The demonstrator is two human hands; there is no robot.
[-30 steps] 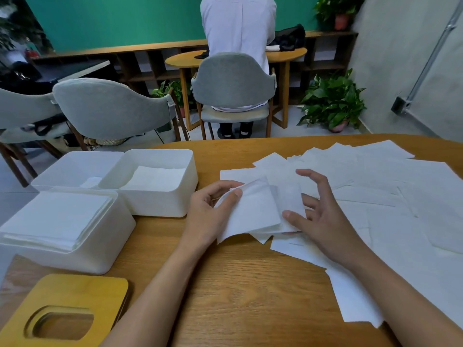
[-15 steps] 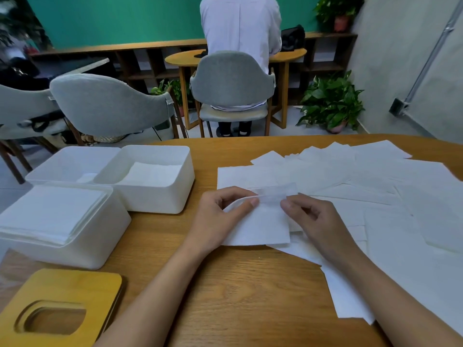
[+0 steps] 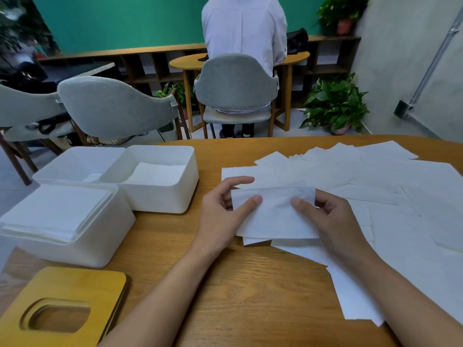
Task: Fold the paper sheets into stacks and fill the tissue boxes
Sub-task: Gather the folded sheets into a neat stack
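Tabletop (image 3: 250, 296): folded sheet (image 3: 273, 216) between both hands' fingers (image 3: 249, 203)

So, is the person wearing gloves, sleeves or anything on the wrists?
Nothing worn: left hand and right hand are bare, no gloves, rings or watch visible. The left forearm and right forearm are bare too, with no sleeve in view.

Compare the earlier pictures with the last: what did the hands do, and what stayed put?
The right hand, open over the loose sheets a second ago, came in and now pinches the folded sheet that the left hand holds. Tissue boxes, wooden lid and loose sheets stayed put.
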